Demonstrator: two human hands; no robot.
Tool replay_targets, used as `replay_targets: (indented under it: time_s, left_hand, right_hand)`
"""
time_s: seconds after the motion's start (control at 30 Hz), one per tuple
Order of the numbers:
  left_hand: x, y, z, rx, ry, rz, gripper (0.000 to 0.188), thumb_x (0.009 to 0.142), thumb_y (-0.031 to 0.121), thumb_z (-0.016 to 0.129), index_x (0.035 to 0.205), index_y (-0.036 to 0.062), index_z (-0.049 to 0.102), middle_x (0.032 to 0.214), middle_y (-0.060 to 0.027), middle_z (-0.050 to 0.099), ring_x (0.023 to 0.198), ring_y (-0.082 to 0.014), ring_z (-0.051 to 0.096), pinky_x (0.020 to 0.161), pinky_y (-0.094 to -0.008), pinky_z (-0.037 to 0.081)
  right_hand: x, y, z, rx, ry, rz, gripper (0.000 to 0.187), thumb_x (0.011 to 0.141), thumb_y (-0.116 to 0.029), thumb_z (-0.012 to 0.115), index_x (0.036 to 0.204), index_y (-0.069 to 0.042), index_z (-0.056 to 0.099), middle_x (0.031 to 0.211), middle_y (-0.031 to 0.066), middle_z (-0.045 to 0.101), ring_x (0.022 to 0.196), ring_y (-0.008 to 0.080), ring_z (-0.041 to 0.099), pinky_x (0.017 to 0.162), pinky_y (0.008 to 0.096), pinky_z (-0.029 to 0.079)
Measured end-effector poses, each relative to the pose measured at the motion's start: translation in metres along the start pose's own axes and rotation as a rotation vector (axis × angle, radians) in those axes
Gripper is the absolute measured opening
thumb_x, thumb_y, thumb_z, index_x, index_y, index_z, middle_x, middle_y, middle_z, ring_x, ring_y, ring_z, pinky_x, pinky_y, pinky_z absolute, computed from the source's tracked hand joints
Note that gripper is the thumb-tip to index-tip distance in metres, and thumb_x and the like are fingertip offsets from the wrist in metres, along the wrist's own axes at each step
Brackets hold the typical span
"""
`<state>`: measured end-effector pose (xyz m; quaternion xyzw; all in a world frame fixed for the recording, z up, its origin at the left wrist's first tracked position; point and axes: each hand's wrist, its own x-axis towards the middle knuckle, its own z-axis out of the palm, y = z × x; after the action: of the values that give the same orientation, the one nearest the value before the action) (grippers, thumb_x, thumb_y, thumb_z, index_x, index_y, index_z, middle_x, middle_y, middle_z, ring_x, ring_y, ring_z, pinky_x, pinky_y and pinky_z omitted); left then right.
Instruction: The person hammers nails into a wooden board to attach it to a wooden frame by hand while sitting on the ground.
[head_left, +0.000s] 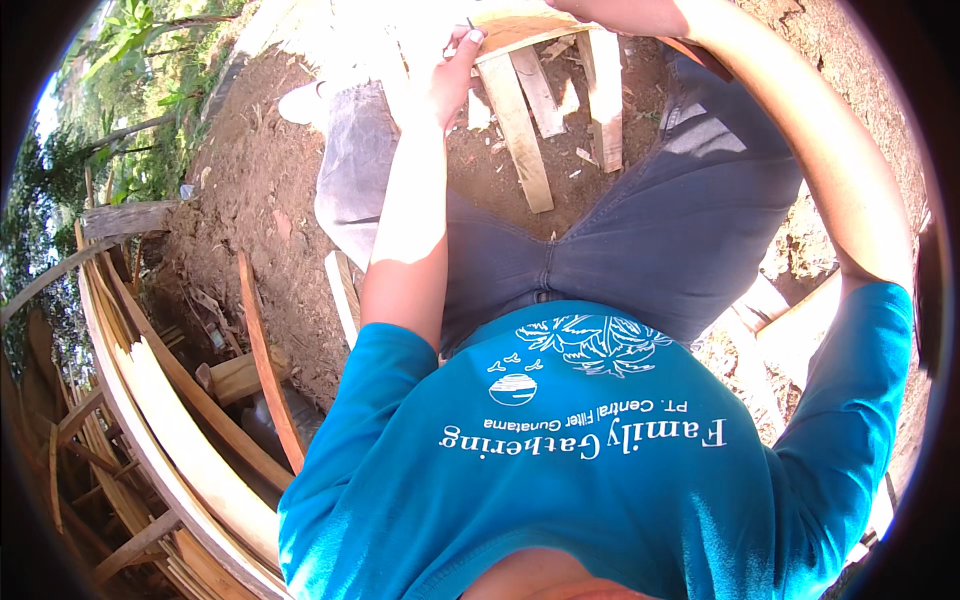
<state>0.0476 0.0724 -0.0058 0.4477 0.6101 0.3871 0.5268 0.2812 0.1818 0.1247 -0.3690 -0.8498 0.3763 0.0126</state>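
Note:
At the top, between my knees, stands a small wooden stand with a pale wooden top (515, 33) and several slat legs (518, 130). My left hand (452, 80) is at the near left edge of that top. Its thumb is pressed in, and a thin dark nail-like piece (470, 22) sticks up at the thumb tip. Reaching over the far right side of the top, my right hand (625, 12) is cut by the upper picture edge, so its fingers and anything in them are mostly hidden. A reddish-brown strip (700, 58) shows below my right wrist.
Long wooden strips (170, 400) are stacked at my left, one narrow plank (268, 365) leaning near my left elbow. Wood chips (585, 155) lie on the brown dirt ground (250, 200). Green plants (110, 90) grow at the far left. Boards (800, 305) lie by my right side.

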Motion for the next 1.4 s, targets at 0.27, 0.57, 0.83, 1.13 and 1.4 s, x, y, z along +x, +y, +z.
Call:
replay_targets:
  time_s: [0.27, 0.57, 0.83, 1.13, 1.4]
  left_hand:
    - [-0.007, 0.012, 0.002, 0.014, 0.086, -0.069, 0.026, 0.104, 0.034, 0.063, 0.115, 0.0110, 0.067, 0.119, -0.0030, 0.068, 0.111, -0.0163, 0.062, 0.087, -0.0355, 0.057]
    - [-0.005, 0.006, -0.001, 0.000, 0.094, 0.006, 0.025, 0.102, 0.028, 0.066, 0.112, 0.0064, 0.071, 0.110, -0.0039, 0.068, 0.101, -0.0135, 0.064, 0.078, -0.0326, 0.058]
    - [-0.001, -0.001, 0.006, -0.087, 0.124, 0.102, 0.022, 0.100, 0.023, 0.069, 0.104, 0.0011, 0.071, 0.084, 0.0007, 0.067, 0.064, -0.0045, 0.053, 0.057, -0.0232, 0.043]
    - [0.000, -0.005, 0.006, -0.119, 0.126, 0.075, 0.021, 0.099, 0.024, 0.070, 0.103, 0.0028, 0.072, 0.081, 0.0004, 0.066, 0.065, -0.0046, 0.052, 0.058, -0.0239, 0.042]
    - [-0.004, -0.007, -0.001, -0.104, 0.114, 0.026, 0.021, 0.100, 0.025, 0.069, 0.102, 0.0044, 0.071, 0.093, 0.0007, 0.067, 0.083, -0.0081, 0.059, 0.069, -0.0281, 0.051]
  right_hand:
    - [0.021, 0.009, 0.032, -0.044, 0.176, -0.211, 0.036, 0.098, -0.015, 0.054, 0.129, -0.001, 0.064, 0.113, 0.0298, 0.068, 0.100, 0.0403, 0.068, 0.089, 0.0440, 0.053]
    - [0.040, 0.008, 0.013, -0.220, 0.229, -0.358, 0.035, 0.099, -0.015, 0.051, 0.128, 0.002, 0.063, 0.120, 0.0286, 0.067, 0.109, 0.0394, 0.066, 0.094, 0.0429, 0.052]
    - [0.029, -0.032, -0.012, -0.004, 0.241, -0.131, 0.031, 0.097, -0.014, 0.054, 0.120, 0.003, 0.067, 0.111, 0.0296, 0.070, 0.104, 0.0386, 0.068, 0.091, 0.0435, 0.052]
    - [0.031, -0.016, -0.001, 0.007, 0.169, -0.352, 0.040, 0.098, -0.012, 0.052, 0.135, 0.000, 0.060, 0.116, 0.0255, 0.071, 0.103, 0.0368, 0.069, 0.093, 0.0408, 0.054]
    - [0.035, -0.044, -0.013, 0.101, 0.149, -0.024, 0.033, 0.096, -0.016, 0.055, 0.117, 0.005, 0.067, 0.105, 0.0260, 0.071, 0.100, 0.0345, 0.069, 0.088, 0.0440, 0.053]
